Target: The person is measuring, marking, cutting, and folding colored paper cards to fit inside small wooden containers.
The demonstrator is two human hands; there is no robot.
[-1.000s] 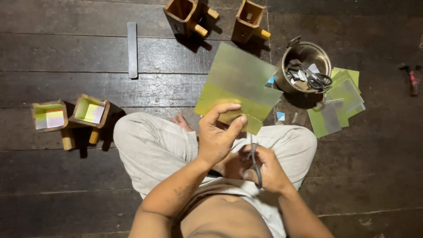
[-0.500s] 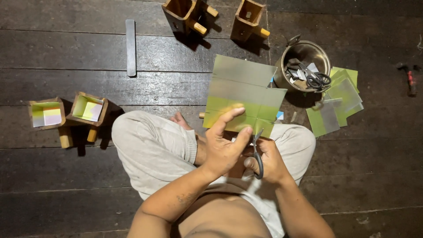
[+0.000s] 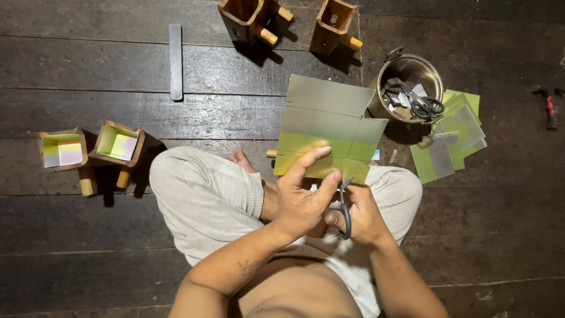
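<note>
Two hands meet at the centre of the frame, just above your crossed legs. Your left hand (image 3: pixel 303 197) is curled around the lower edge of a green sheet (image 3: pixel 329 126), with the thumb and index finger stretched up over it, so it pinches the sheet and holds it up. The sheet has fold lines that divide it into squares, and it stands between your knees and the metal pot (image 3: pixel 412 88) at the upper right. Your right hand (image 3: pixel 359 215) is closed around the handles of dark scissors (image 3: pixel 344 203); the blades point up and touch the bottom edge of the sheet, just beside your left fingers. How far the blades are open, you cannot tell from this view.

Inside the pot lie a second pair of scissors (image 3: pixel 424 106) and some small pieces. Right of the pot, a pile of green sheets (image 3: pixel 450 138) lies on the dark wooden floor (image 3: pixel 88 70). At the top of the frame stand two wooden moulds (image 3: pixel 288 23) with short pegs. At the left stand two more wooden moulds (image 3: pixel 91 150), each lined with green paper. A flat dark bar (image 3: pixel 175 59) lies at the upper left, and a small red tool (image 3: pixel 550 109) lies at the right edge.
</note>
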